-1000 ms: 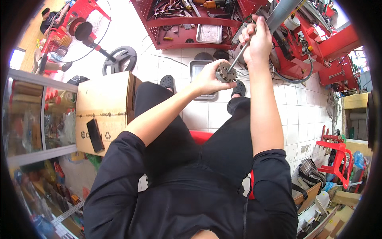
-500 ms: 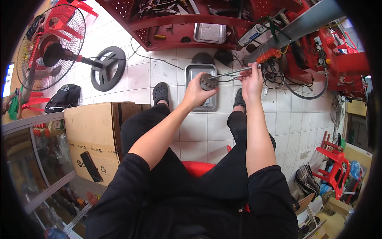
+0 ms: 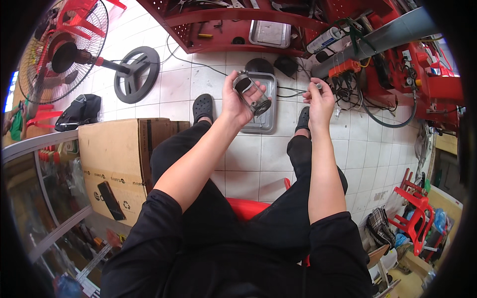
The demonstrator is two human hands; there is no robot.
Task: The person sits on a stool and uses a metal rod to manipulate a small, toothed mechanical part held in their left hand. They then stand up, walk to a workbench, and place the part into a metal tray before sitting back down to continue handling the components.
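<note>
Open-sided metal cylinder (image 3: 260,106) in left hand (image 3: 236,105), fingers curled behind it, above the grey tray (image 3: 269,122) (catching drips, I'd guess); right hand (image 3: 321,102), farther right, pinches a metal rod (image 3: 319,86).

The part (image 3: 243,84) in the left grip (image 3: 235,106) is above the tray (image 3: 269,119), right of the box (image 3: 117,156).

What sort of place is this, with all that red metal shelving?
Probably a repair workshop: hand tools lie in the red metal shelving, an orange power strip is crowded with plugs, and the person's left hand holds a metal part.
</note>
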